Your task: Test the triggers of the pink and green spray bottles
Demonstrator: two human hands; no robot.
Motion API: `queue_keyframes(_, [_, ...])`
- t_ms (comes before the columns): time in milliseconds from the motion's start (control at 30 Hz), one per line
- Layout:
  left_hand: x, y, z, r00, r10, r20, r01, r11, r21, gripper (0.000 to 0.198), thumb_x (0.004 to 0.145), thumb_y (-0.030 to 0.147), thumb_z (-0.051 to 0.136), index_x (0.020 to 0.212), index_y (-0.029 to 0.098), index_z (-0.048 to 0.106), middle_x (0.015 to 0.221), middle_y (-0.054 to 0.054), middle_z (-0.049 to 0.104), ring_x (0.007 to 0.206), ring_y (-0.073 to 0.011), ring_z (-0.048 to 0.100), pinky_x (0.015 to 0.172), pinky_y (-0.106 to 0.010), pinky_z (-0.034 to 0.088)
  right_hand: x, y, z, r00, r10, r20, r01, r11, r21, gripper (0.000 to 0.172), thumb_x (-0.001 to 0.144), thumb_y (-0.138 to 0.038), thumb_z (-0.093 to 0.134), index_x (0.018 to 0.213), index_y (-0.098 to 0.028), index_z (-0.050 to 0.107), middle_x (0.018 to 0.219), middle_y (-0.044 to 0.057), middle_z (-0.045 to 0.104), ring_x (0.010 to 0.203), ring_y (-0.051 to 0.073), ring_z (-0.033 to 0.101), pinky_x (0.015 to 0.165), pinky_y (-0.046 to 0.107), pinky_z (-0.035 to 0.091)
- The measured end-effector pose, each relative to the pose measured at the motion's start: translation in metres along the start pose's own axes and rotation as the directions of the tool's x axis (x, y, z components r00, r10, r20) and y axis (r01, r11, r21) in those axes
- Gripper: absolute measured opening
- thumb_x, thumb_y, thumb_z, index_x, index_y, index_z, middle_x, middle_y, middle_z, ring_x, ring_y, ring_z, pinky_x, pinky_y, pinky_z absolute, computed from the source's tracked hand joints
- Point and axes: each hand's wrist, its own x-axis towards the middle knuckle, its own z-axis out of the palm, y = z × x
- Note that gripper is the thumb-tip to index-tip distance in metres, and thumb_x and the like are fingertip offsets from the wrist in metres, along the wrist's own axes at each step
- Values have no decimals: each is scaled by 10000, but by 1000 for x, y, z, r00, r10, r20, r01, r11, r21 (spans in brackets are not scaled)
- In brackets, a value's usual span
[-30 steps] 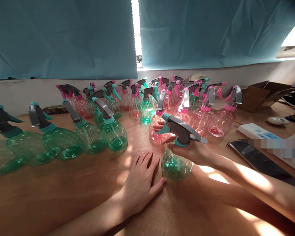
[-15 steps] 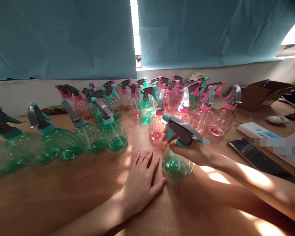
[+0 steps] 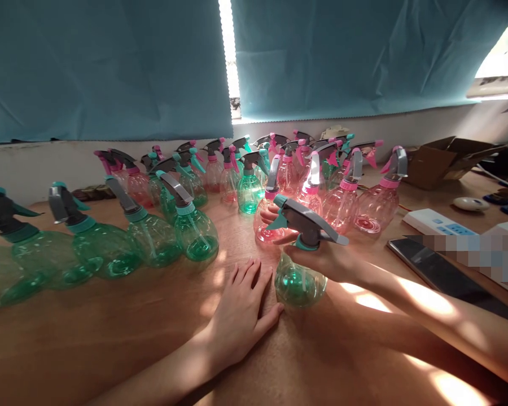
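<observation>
A clear green spray bottle (image 3: 300, 285) with a grey head and teal trigger stands upright on the wooden table in front of me. At its neck is my right hand (image 3: 332, 260), its fingers stretched out and apart past the trigger, loosely around the bottle rather than wrapped tight. Part of that hand is hidden behind the spray head. My left hand (image 3: 246, 301) lies flat on the table with spread fingers, its thumb close to the bottle's base, holding nothing. Just beyond my right fingertips stands a pink spray bottle (image 3: 267, 223).
A row of green spray bottles (image 3: 197, 234) stands on the left. Pink ones (image 3: 376, 206) line the right, with more of both colours behind. Farther right are a phone (image 3: 440, 276), a power strip (image 3: 436, 221), a white mouse (image 3: 471, 204) and a cardboard box (image 3: 432, 163).
My right hand's fingers have loosened and stretched out from around the trigger and neck. The bottle appears slightly farther left as the view shifts a little. My left hand stays flat.
</observation>
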Motion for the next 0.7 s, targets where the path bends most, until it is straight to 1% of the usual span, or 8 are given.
queue_keyframes(133, [0,0,0,1000,5,-5,-5,1000,1,528,912,410,563,1351,127,484,1438,-196,463,1336,-360,404,1080,-566,339,-2,3,1,998,51,-27,-51,998,-27,647,755,-138,521,1388,-261,477,1226,61,670,798,176,686,772,352,573])
queue_keyframes(200, [0,-2,1,1000,8,-14,-8,1000,7,535,909,415,561,1356,132,479,1446,-189,455,1343,-360,394,1079,-556,344,-2,5,2,998,49,-48,-51,998,-45,604,769,-170,539,1366,-246,496,1233,69,664,816,182,682,740,340,573])
queue_keyframes(300, [0,-4,3,999,25,-32,-25,1000,10,539,910,409,552,1360,123,474,1449,-195,449,1349,-361,386,1084,-553,338,-3,7,3,995,34,-94,-40,997,-68,521,787,-224,565,1308,-220,538,1264,77,642,875,192,675,753,335,567])
queue_keyframes(433, [0,-5,4,998,39,-51,-39,999,4,518,917,400,532,1347,116,483,1446,-213,442,1347,-375,385,1077,-582,331,-5,4,0,982,68,-179,-107,970,-219,364,784,-333,660,1121,-199,632,1069,74,701,947,249,660,805,385,552])
queue_keyframes(533, [1,-5,4,997,42,-61,-42,999,2,467,916,391,537,1306,133,521,1424,-198,470,1327,-384,405,1064,-592,343,-14,2,-5,990,19,-136,-62,944,-325,254,802,-422,682,948,-216,651,1007,70,691,1038,286,628,844,412,536])
queue_keyframes(600, [1,-5,5,996,50,-70,-50,999,-6,433,914,380,544,1280,149,541,1406,-183,492,1316,-379,417,1059,-588,352,-22,2,-9,997,-33,-75,0,917,-398,277,806,-446,684,958,-220,635,1052,78,677,1067,290,612,878,423,519])
queue_keyframes(633, [1,-6,5,996,54,-74,-55,998,-8,427,914,377,545,1278,154,543,1404,-180,494,1313,-376,420,1060,-586,352,-27,3,-10,998,-41,-55,13,900,-435,323,799,-454,691,1007,-217,620,1081,88,668,1067,292,609,893,434,510])
queue_keyframes(700, [1,-7,5,996,58,-75,-58,998,-4,449,916,381,542,1302,152,525,1414,-182,484,1315,-371,420,1066,-580,346,-37,4,-12,997,-29,-68,-8,871,-492,471,776,-489,704,1119,-198,566,1105,112,650,1039,301,612,892,457,501])
